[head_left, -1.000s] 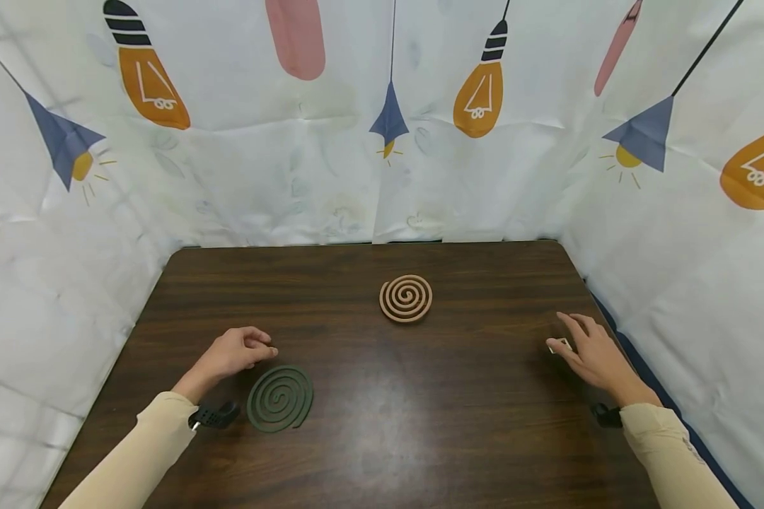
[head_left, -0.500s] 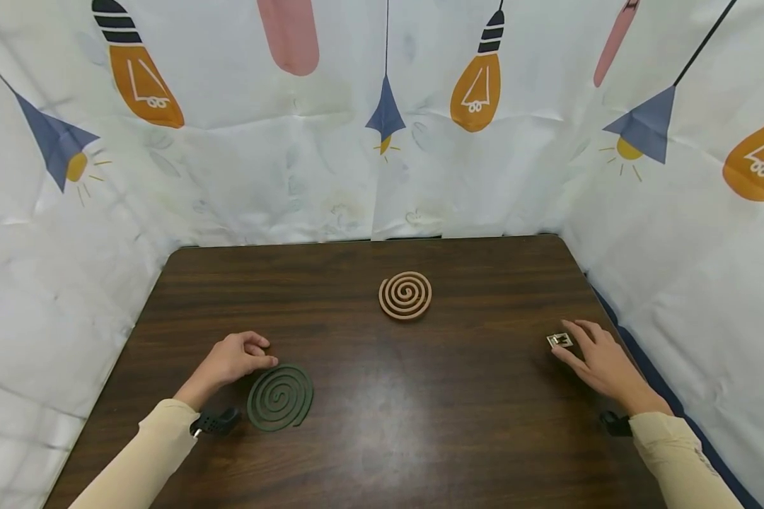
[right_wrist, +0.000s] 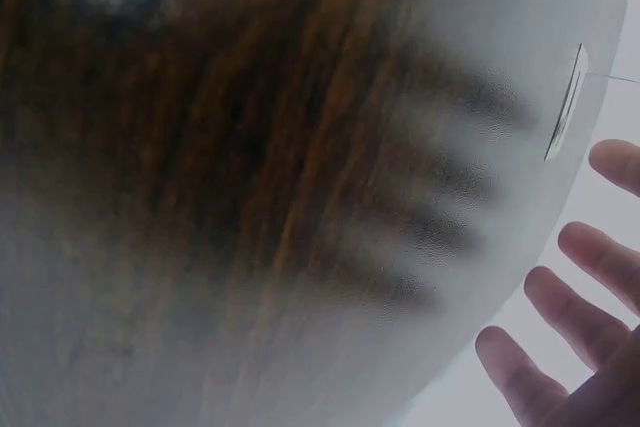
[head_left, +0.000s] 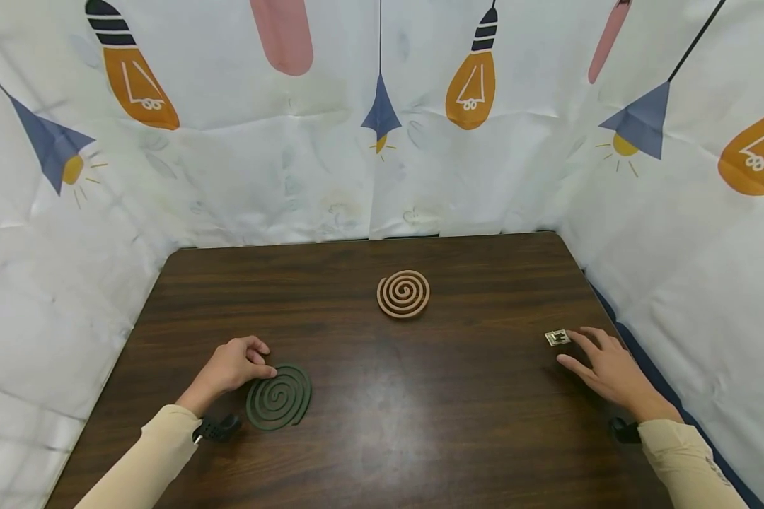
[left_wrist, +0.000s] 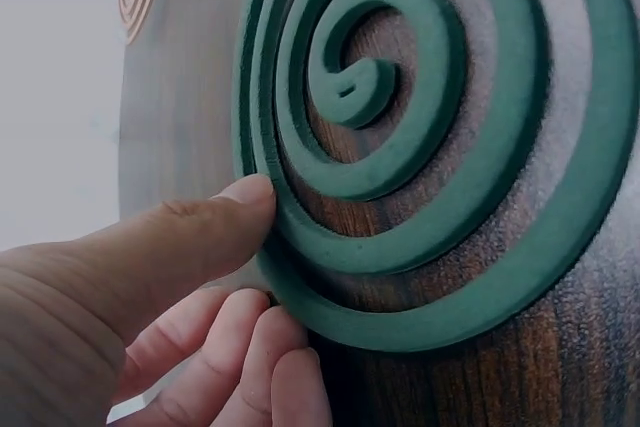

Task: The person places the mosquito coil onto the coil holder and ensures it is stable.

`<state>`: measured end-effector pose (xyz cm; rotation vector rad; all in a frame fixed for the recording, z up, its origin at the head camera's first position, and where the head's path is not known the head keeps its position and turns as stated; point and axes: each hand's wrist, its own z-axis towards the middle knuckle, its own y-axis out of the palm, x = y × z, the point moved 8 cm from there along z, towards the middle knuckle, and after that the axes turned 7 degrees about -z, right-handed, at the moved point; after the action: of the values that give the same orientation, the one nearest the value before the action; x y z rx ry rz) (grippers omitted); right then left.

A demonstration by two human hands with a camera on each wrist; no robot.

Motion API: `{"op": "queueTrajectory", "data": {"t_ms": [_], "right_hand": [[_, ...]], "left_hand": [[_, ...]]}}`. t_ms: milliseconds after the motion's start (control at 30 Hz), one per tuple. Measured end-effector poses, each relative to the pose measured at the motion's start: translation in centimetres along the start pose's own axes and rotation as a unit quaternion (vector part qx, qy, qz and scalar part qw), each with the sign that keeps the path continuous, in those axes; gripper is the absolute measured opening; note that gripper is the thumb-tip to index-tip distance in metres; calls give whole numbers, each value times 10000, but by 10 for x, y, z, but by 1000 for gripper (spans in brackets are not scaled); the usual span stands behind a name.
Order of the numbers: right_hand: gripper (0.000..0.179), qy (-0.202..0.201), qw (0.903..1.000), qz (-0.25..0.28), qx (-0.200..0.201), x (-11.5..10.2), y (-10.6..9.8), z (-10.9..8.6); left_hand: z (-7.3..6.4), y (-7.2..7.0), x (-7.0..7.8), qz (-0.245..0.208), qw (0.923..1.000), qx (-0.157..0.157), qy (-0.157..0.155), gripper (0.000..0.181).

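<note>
A green mosquito coil (head_left: 279,398) lies flat on the dark wooden table, left of the middle. My left hand (head_left: 232,363) pinches its far left edge. Close up in the left wrist view, the thumb (left_wrist: 225,222) touches the outer ring and the other fingers (left_wrist: 245,347) curl at the rim. Near the table's right side, my right hand (head_left: 603,365) hovers with fingers spread, holding nothing. Just beyond its fingertips lies a small flat metal coil stand (head_left: 557,338). The right wrist view shows this stand (right_wrist: 568,102) edge-on, apart from the fingers.
A brown mosquito coil (head_left: 403,294) lies near the table's far edge, right of centre. The table (head_left: 382,438) is bordered on the left, back and right by white cloth (head_left: 248,184) printed with lamps and bulbs.
My right hand has drawn back toward me and right, leaving the metal stand uncovered on the table. My left hand has come down onto the green coil's edge, which it was apart from before.
</note>
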<state>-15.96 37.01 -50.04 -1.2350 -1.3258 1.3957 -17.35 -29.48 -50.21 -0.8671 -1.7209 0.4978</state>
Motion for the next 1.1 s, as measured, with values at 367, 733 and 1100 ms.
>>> {"op": "queueTrajectory", "data": {"t_ms": [367,733,1100], "right_hand": [[71,-6,9998,-129,-128,-3,6,-1],[70,6,10000,-16,-91,4,10,1],[72,31,9999,-34,-147,7,10,2]], "left_hand": [[-2,1,0,-23,9999,32,-99,41],[-3,2,3,-32,10000,19,-75,38],[0,5,2,-174,9998,-61,-59,33]]}}
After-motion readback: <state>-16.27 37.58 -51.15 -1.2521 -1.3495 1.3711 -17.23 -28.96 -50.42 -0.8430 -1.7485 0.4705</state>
